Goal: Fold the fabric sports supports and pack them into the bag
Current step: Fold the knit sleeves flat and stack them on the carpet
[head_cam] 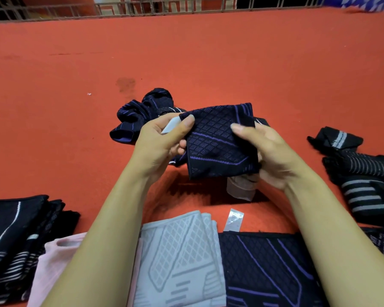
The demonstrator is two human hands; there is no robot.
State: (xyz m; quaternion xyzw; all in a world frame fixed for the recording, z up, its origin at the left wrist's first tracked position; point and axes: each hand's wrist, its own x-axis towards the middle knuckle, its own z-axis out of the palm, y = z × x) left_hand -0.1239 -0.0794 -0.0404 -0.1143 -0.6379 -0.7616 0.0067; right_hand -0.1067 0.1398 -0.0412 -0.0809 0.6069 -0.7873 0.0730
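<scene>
I hold a folded navy support with purple lines (220,140) above the red floor, between both hands. My left hand (162,140) pinches its left edge together with a white tag. My right hand (268,151) grips its right side, thumb on top. Beyond it lies a crumpled navy and purple support (138,116). A pale fabric piece (242,187) shows just under the held support. No bag is in view.
Near me lie folded stacks: black and white striped supports (16,240) at left, a pink one (51,269), grey ones (182,258), a navy and purple one (268,271). Black supports with grey stripes (364,173) sit at right. A metal railing (142,7) borders the red carpet (186,52).
</scene>
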